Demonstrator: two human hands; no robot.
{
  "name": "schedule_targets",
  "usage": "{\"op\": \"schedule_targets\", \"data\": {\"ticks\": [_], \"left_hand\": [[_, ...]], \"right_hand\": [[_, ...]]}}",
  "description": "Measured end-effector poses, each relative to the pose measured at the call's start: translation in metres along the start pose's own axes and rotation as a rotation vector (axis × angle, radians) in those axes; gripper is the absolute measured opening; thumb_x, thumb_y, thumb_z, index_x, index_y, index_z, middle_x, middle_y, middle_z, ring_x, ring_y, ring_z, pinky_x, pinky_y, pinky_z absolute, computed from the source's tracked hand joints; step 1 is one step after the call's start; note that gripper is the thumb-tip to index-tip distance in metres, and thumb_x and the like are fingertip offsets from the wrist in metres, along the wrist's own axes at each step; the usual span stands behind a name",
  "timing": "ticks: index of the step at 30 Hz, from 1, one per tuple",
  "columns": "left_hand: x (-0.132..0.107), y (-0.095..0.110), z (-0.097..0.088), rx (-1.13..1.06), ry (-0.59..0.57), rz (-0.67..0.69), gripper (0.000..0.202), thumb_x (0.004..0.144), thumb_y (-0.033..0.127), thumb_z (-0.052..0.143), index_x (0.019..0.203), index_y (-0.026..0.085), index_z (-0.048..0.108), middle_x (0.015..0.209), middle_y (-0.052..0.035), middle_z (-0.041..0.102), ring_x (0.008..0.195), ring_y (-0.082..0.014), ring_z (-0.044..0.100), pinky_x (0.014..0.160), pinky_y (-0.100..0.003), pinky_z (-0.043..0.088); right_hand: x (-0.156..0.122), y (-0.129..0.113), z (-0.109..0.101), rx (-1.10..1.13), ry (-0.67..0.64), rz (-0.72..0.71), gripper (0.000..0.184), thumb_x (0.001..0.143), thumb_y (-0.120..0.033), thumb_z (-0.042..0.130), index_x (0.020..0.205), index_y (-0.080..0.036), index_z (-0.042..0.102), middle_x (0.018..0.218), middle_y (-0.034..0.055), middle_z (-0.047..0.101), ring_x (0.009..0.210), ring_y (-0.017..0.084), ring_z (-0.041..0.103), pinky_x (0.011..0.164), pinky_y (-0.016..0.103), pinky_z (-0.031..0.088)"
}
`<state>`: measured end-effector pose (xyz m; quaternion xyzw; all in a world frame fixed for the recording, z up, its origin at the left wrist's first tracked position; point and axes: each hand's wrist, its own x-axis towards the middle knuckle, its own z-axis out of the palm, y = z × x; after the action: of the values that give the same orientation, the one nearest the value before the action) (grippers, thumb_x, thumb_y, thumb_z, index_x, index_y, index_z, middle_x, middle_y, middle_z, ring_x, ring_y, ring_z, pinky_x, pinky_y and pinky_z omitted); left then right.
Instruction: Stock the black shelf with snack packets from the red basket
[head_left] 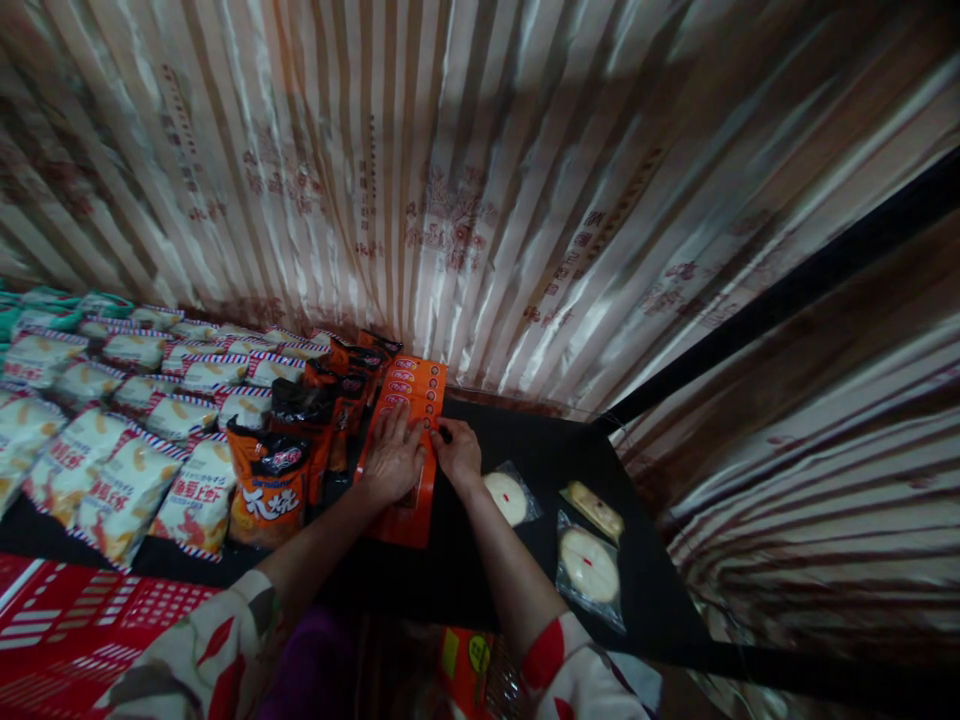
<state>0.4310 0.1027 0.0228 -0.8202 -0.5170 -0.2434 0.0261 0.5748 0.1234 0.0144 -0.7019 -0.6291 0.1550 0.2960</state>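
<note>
A flat orange strip of snack packets (409,515), with a column of repeated logos, lies on the black tabletop. My left hand (394,452) rests flat on the strip, its fingers stretched toward the far end. At the strip's right edge, my right hand (459,455) has its fingers curled and pinched on it. A small dark spot shows between those fingers, and I cannot tell what it is. Just left of my left hand stand orange and black snack bags (268,485) in a row. Part of the strip is hidden under my hands.
Several rows of white snack bags (191,495) fill the left, with green packs (45,310) behind. Right of my hands lie two wrapped round flat cakes (589,565) and a small yellowish packet (596,508). A red basket (90,630) sits below left. Striped sheeting (480,200) hangs behind.
</note>
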Motion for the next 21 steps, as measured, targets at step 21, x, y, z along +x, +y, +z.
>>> {"op": "schedule_targets", "data": {"ticks": [21], "left_hand": [[-0.013, 0.007, -0.012, 0.032, -0.049, -0.072, 0.037, 0.088, 0.027, 0.042, 0.118, 0.012, 0.057, 0.131, -0.0154, 0.05, 0.124, -0.0303, 0.041, 0.103, -0.046, 0.035]], "right_hand": [[-0.001, -0.005, -0.002, -0.024, 0.013, 0.005, 0.028, 0.08, -0.024, 0.053, 0.104, -0.019, 0.066, 0.105, 0.0071, 0.065, 0.096, 0.02, 0.058, 0.089, 0.03, 0.042]]}}
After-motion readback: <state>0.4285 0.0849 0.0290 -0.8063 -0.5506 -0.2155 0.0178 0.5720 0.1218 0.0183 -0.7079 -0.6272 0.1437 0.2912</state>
